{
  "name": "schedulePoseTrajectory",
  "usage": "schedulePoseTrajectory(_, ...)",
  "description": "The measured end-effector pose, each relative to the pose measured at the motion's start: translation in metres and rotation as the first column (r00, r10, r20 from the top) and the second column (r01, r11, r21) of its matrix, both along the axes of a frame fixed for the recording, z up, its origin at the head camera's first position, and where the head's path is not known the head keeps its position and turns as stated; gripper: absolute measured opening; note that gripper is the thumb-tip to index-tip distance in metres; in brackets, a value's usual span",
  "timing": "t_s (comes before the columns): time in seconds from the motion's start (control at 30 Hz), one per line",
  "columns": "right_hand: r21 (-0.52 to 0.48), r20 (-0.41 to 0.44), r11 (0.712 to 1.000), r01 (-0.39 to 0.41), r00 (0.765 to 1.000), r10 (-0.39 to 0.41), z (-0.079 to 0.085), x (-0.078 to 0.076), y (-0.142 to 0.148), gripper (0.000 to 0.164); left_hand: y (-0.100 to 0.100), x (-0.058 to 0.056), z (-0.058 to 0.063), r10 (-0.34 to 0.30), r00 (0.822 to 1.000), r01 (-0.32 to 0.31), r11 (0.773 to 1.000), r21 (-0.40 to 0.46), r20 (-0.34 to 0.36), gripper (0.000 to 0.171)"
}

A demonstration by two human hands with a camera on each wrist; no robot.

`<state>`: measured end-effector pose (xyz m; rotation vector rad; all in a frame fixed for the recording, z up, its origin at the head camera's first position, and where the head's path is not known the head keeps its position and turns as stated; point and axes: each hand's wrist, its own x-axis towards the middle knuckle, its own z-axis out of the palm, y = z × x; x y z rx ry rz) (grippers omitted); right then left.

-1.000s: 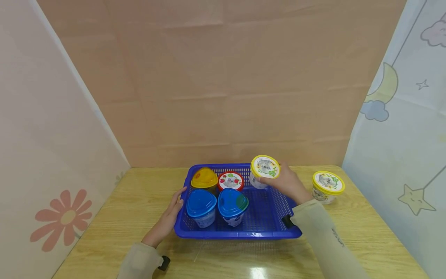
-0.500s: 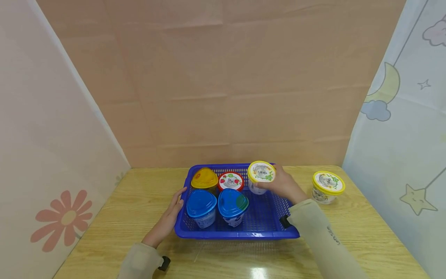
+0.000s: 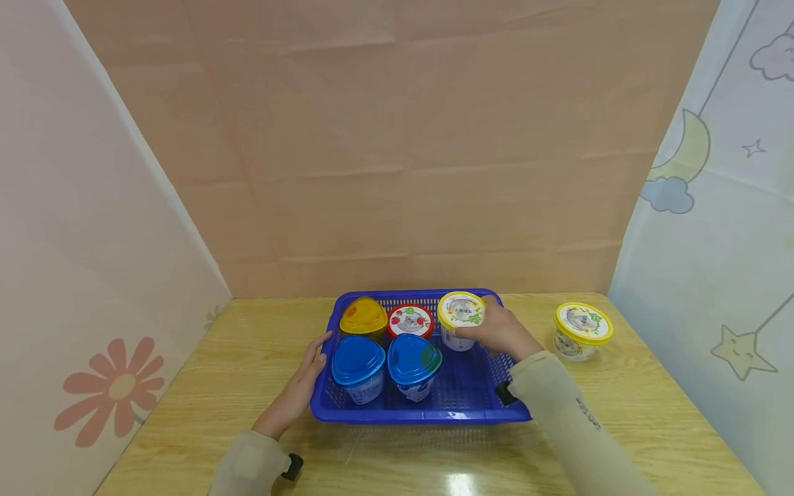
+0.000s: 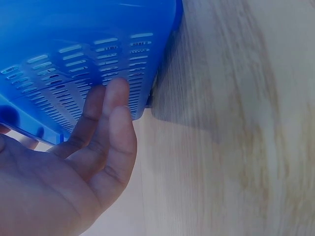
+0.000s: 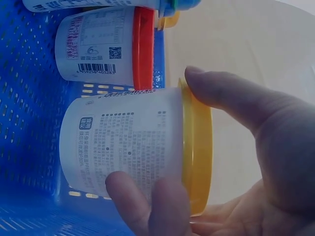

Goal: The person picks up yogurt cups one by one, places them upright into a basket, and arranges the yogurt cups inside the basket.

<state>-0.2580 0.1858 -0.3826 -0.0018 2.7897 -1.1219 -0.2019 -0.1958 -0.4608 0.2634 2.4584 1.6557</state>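
Observation:
My right hand [image 3: 501, 329] grips a white tub with a yellow lid [image 3: 462, 311] inside the blue basket [image 3: 428, 416]. In the right wrist view, the thumb lies at the lid's edge and fingertips press the printed side of the tub [image 5: 123, 142]. Just left of it stands a red-lidded tub [image 3: 411, 322]. Two cups with blue lids, one on the left [image 3: 358, 361] and one nearer the middle [image 3: 414, 360], stand in front, with a yellow-lidded cup [image 3: 364, 316] behind. My left hand [image 3: 296, 389] rests at the basket's left side, loose fingers against its slotted wall [image 4: 74, 64].
Another yellow-lidded tub [image 3: 583, 331] stands on the wooden table [image 3: 217, 386] to the right, outside the basket. A brown paper backdrop [image 3: 397, 172] rises behind, with patterned panels along the left [image 3: 124, 275] and right [image 3: 732, 262].
My right hand has lowered the yellow-lidded tub down and slightly left, deeper into the basket beside the red-lidded tub. The left hand stays where it was.

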Motion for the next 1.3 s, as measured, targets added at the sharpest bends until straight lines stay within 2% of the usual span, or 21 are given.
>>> schedulePoseTrajectory(0.27,0.048,0.030,0.999,-0.011,1.000,0.010,-0.0020,-0.0013,-0.0036,0.105,-0.0005,-0.0001,-0.0015,0.002,1.000,-0.002,1.000,0.009,0.003,0.048)
schedulePoseTrajectory(0.63,0.120,0.085,0.991,-0.055,0.995,0.045,-0.0001,0.0019,-0.0079,0.098,0.0003,0.0015,0.0015,0.005,1.000,-0.005,1.000,-0.025,0.000,0.048)
schedulePoseTrajectory(0.87,0.130,0.118,0.990,-0.050,0.992,0.035,0.0002,0.0040,-0.0091,0.094,0.0006,0.0007,0.0011,0.006,1.000,-0.007,1.000,-0.018,-0.003,0.048)
schedulePoseTrajectory(1.03,0.138,0.158,0.989,-0.045,0.987,0.023,-0.0003,0.0052,-0.0087,0.101,0.0007,0.0001,0.0007,0.006,1.000,-0.006,1.000,-0.010,-0.008,0.048)
schedulePoseTrajectory(1.3,0.109,0.182,0.994,-0.018,0.983,-0.002,-0.0014,0.0053,-0.0087,0.101,0.0000,0.0011,0.0019,0.001,1.000,-0.001,1.000,-0.006,-0.002,0.048)
